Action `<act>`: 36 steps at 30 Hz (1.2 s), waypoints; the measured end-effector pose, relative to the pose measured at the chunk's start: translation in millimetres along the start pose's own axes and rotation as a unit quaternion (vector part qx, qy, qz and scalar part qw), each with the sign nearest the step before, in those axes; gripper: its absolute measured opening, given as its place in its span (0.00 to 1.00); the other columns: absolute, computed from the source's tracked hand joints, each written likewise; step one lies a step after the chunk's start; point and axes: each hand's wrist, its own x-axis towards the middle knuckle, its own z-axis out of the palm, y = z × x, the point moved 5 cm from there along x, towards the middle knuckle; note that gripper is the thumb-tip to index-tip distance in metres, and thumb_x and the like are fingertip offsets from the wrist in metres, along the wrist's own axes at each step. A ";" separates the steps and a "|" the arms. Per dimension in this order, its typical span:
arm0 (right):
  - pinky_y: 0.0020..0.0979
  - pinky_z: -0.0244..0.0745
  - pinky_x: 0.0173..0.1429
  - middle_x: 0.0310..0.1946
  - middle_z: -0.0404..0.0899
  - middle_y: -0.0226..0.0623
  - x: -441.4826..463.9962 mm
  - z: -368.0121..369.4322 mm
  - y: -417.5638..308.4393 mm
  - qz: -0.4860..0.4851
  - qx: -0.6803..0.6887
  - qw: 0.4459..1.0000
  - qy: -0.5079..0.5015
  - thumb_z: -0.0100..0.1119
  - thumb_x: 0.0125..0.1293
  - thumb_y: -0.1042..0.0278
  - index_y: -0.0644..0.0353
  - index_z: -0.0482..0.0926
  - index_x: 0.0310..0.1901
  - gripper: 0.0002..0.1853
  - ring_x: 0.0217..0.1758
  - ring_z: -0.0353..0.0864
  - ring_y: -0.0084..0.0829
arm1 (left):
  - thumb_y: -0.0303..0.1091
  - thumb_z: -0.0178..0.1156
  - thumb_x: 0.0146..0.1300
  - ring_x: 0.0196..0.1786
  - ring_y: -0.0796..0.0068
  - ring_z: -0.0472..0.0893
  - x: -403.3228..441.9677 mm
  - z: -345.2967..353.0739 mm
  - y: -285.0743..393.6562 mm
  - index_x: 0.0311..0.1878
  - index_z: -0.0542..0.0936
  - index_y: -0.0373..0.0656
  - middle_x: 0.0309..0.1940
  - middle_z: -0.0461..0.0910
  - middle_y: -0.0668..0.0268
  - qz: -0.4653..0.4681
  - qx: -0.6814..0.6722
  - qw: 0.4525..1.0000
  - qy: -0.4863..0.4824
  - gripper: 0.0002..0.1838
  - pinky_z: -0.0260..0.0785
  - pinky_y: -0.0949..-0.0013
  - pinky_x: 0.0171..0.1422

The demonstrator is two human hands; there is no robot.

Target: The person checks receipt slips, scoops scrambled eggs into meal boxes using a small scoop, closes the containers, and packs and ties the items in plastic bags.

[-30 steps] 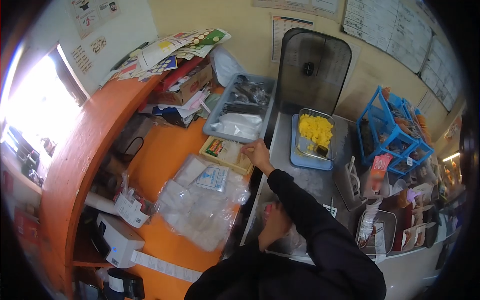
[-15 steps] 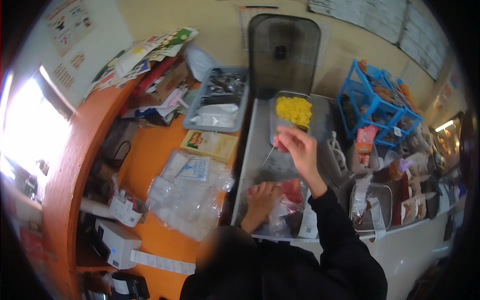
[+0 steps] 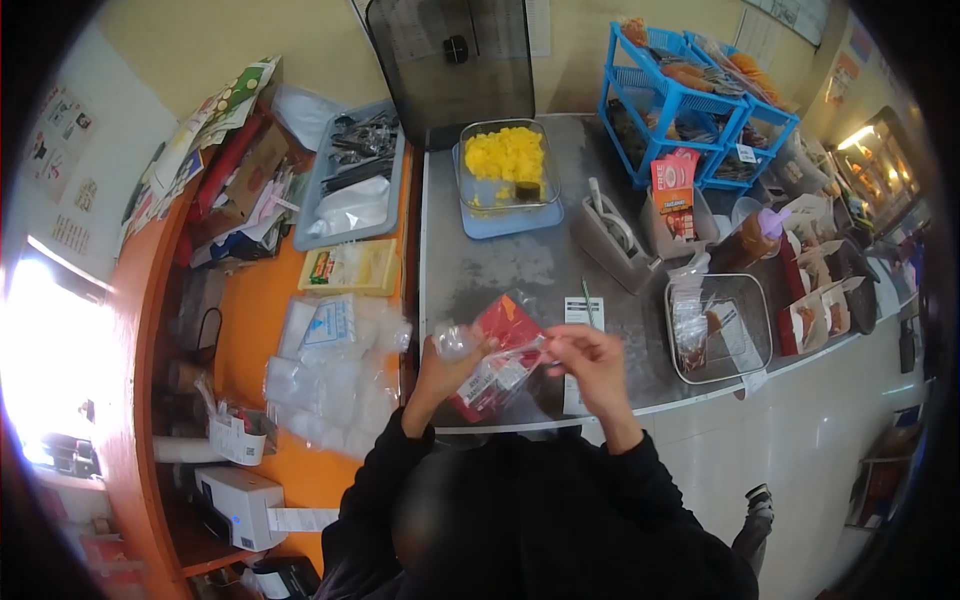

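Note:
A red packet point(image 3: 508, 322) in clear plastic lies over the front edge of the metal counter point(image 3: 490, 262). My left hand point(image 3: 447, 372) is closed on its bunched plastic at the left side. At the packet's right side, my right hand point(image 3: 590, 368) pinches something too small to make out. Just right of the packet, partly behind my right hand, is a printed slip point(image 3: 584, 310) with a pen. Farther back, a glass tray of yellow food point(image 3: 508, 155) rests on a blue lid point(image 3: 512, 221).
A yellow box point(image 3: 348, 268) and clear bags point(image 3: 330, 385) lie on the orange counter at left, below a grey tray point(image 3: 313, 225). To the right are a blue rack point(image 3: 640, 80), a wire-edged glass tray point(image 3: 720, 378) and a sauce bottle point(image 3: 745, 240). Someone's foot point(image 3: 760, 505) shows at lower right.
My right hand has come from the yellow box, over the counter, down to the packet. My left hand now grips the plastic instead of lying over it. The view has shifted right.

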 end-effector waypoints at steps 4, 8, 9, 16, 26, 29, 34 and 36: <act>0.26 0.84 0.43 0.39 0.86 0.40 6.7 23.8 74.0 0.065 0.034 0.997 0.032 0.63 0.67 0.76 0.68 0.81 0.50 0.12 0.40 0.87 0.27 | 0.40 0.71 0.62 0.23 0.86 0.74 0.7 0.1 0.0 0.30 0.77 0.43 0.22 0.77 0.73 -0.129 -0.051 0.989 -0.057 0.14 0.68 0.78 0.27; 0.24 0.83 0.44 0.36 0.86 0.38 9.8 35.1 95.9 0.010 -0.024 0.997 0.073 0.64 0.67 0.77 0.70 0.82 0.48 0.10 0.39 0.86 0.24 | 0.35 0.70 0.63 0.26 0.85 0.77 -5.7 1.4 -11.7 0.38 0.80 0.40 0.25 0.80 0.71 -0.115 -0.196 0.971 -0.073 0.10 0.68 0.80 0.29; 0.24 0.83 0.45 0.36 0.86 0.38 8.5 36.5 94.6 -0.005 -0.061 0.995 0.076 0.63 0.67 0.78 0.70 0.82 0.47 0.09 0.38 0.86 0.24 | 0.34 0.70 0.63 0.27 0.85 0.77 -8.6 0.0 -13.1 0.38 0.81 0.40 0.26 0.81 0.71 -0.110 -0.192 0.974 -0.053 0.09 0.69 0.80 0.30; 0.24 0.84 0.45 0.37 0.85 0.38 6.5 32.5 91.5 0.029 -0.045 0.995 0.079 0.63 0.67 0.79 0.71 0.82 0.46 0.08 0.39 0.85 0.22 | 0.30 0.72 0.59 0.31 0.80 0.81 -25.2 -1.6 0.2 0.38 0.85 0.38 0.30 0.83 0.68 -0.002 -0.143 0.989 -0.026 0.08 0.73 0.76 0.37; 0.23 0.79 0.48 0.41 0.86 0.39 2.7 32.0 91.2 -0.030 -0.145 0.982 0.121 0.66 0.64 0.79 0.65 0.81 0.56 0.18 0.43 0.84 0.21 | 0.23 0.65 0.52 0.45 0.59 0.84 -53.3 19.2 12.0 0.46 0.84 0.38 0.44 0.82 0.58 0.279 0.198 0.937 0.075 0.16 0.77 0.66 0.47; 0.24 0.80 0.48 0.46 0.85 0.39 -5.2 36.9 85.2 -0.026 -0.156 0.980 0.118 0.66 0.63 0.78 0.64 0.79 0.59 0.22 0.46 0.84 0.22 | 0.23 0.64 0.53 0.42 0.57 0.83 -55.6 23.7 10.9 0.45 0.79 0.38 0.45 0.82 0.58 0.324 0.201 0.920 0.090 0.14 0.76 0.63 0.46; 0.26 0.80 0.49 0.50 0.84 0.42 -20.7 52.7 74.8 -0.036 -0.201 0.974 0.097 0.68 0.61 0.78 0.62 0.73 0.65 0.29 0.51 0.83 0.26 | 0.20 0.68 0.51 0.41 0.56 0.83 -52.7 23.8 -5.6 0.42 0.72 0.40 0.44 0.82 0.55 0.324 0.100 0.938 0.074 0.17 0.76 0.63 0.44; 0.27 0.80 0.49 0.50 0.85 0.43 -18.2 54.2 67.4 -0.016 -0.276 0.957 0.082 0.68 0.60 0.79 0.62 0.73 0.65 0.29 0.52 0.83 0.27 | 0.20 0.64 0.57 0.42 0.54 0.82 -48.8 21.0 -12.8 0.45 0.73 0.39 0.47 0.80 0.55 0.302 0.057 0.951 0.040 0.14 0.75 0.61 0.48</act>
